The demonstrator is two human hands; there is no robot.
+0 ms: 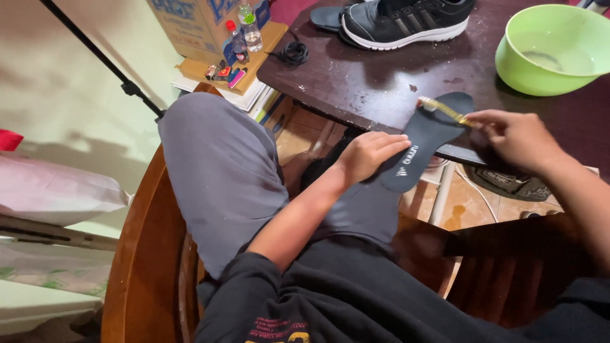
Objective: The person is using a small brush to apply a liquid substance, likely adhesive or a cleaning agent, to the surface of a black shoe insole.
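My left hand (367, 154) grips the heel end of a dark grey shoe insole (427, 136), holding it tilted against the edge of the dark table (356, 89). In my right hand (518, 136) is a yellow clear-handled toothbrush (445, 110), its bristle head resting on the upper part of the insole. A black sneaker with white stripes and a white sole (406, 22) lies on the table's far side, with another dark insole (327, 18) beside it.
A light green plastic bowl (556, 47) with some water stands at the table's right. A cardboard box, small bottles (244, 32) and books sit on the floor to the left. I sit on a wooden chair (143, 254); a black stand leg crosses upper left.
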